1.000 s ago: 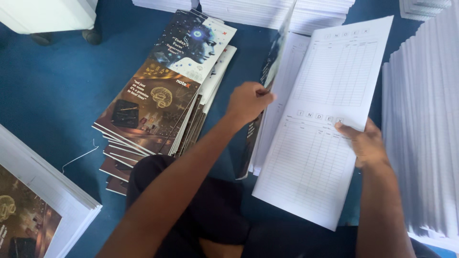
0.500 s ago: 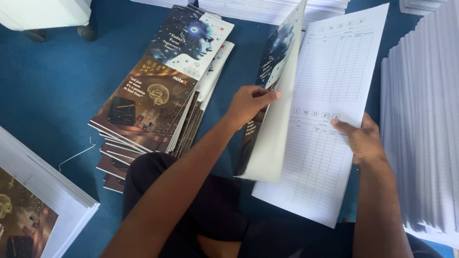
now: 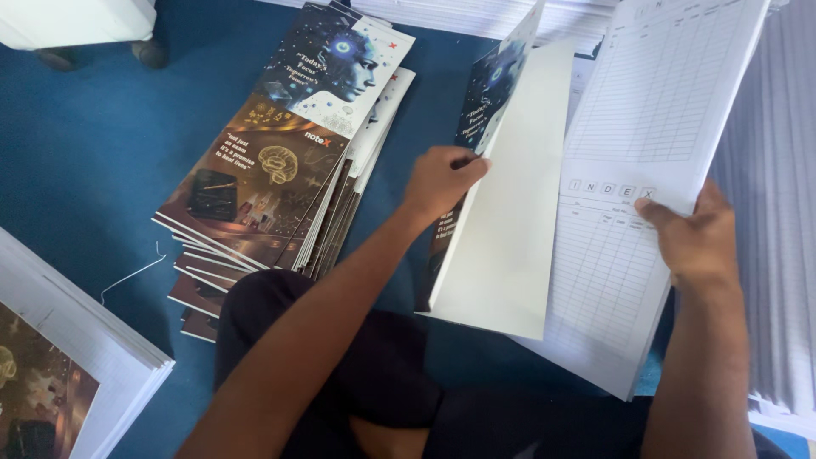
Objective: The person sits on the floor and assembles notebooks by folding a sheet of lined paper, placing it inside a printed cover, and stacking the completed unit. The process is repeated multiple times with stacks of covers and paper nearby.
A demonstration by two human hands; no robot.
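Fingers of left hand point(image 3: 442, 180) pinch cover point(image 3: 501, 212); right hand point(image 3: 693, 238) grips ruled sheets point(image 3: 646, 110).

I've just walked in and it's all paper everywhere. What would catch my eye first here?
At the centre, the left hand lifts a printed cover, blank inside, while the right hand holds a sheaf of ruled table pages. Left of them, a fanned stack of dark illustrated booklets lies on the blue floor.

Bare blue floor point(image 3: 102, 144) lies open left; notebook stack point(image 3: 280, 170) blocks centre
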